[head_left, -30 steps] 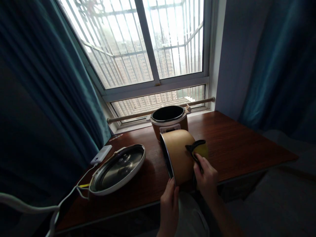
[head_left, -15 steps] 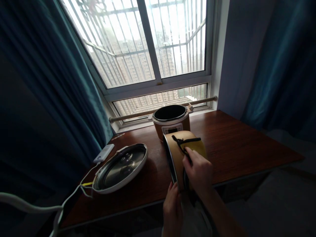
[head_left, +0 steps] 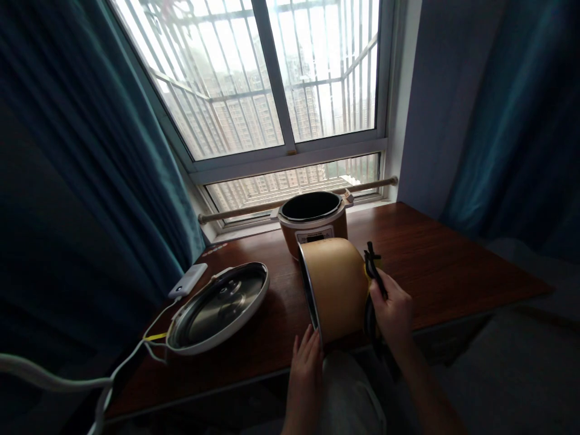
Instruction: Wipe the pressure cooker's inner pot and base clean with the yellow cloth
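Observation:
A gold inner pot point(head_left: 338, 284) lies tipped on its side at the table's front edge, its dark opening facing left. My left hand point(head_left: 306, 362) grips the lower rim of the pot, fingers pressed on the edge. Closed around a black-edged yellow cloth point(head_left: 372, 272), my right hand point(head_left: 394, 302) presses it against the pot's base on the right. Just behind the pot stands a gold-brown electric cooker point(head_left: 290, 232) with its top uncovered and a control panel in front, partly hidden by the pot.
A round white lid point(head_left: 263, 302) with a metal inside lies upturned on the left of the brown table point(head_left: 444, 266). Behind it are a white power bank point(head_left: 193, 278) and a white cable point(head_left: 129, 359). A barred window point(head_left: 290, 148) and blue curtains frame the far side.
My right hand has moved right with the cloth, from the pot's curved side to its base. My left hand has stayed at the rim, shifting slightly left.

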A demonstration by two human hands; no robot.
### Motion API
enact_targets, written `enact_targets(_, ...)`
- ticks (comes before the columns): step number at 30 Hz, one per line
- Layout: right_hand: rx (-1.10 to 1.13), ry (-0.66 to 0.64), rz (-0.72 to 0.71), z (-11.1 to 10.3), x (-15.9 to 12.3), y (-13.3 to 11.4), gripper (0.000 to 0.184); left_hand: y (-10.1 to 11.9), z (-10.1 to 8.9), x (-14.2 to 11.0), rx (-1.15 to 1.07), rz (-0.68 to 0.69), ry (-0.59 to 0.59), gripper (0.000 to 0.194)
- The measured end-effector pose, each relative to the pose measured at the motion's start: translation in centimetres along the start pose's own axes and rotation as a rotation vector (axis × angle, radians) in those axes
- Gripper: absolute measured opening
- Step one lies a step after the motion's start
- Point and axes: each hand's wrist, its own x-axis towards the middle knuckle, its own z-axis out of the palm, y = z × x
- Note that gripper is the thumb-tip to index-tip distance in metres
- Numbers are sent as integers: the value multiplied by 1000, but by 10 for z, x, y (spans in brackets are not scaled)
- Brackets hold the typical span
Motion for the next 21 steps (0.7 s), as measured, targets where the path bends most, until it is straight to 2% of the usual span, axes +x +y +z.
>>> enact_targets(3, -2, 11, -25, 1, -3, 4, 32, 17, -13, 7, -58, -50, -38, 42)
enact_targets(5, -15, 19, -38, 0, -5, 5, 32, 31, -20, 13, -172, -143, -46, 42)
enact_targets(8, -44, 20, -66, -3, -10, 2, 32, 47, -22, 18, -332, -313, 26, 38)
enact_targets(10, -70, 16, -100, -3, -15, -5, 31, 51, -18, 17, -372, -357, 79, 36)
enact_targets(13, -110, -34, -176, -2, -21, -26, 31, 47, -9, 11, -363, -339, 136, 34)
enact_targets(15, -100, -96, -245, 0, -22, -46, 32, 43, -4, 5, -363, -303, 135, 34)
enact_targets(18, -23, -172, -353, 4, -15, -77, 32, 38, 1, -5, -363, -200, 127, 35)
enact_targets(21, 24, -215, -415, 7, -6, -97, 30, 35, 5, -14, -336, -127, 152, 34)
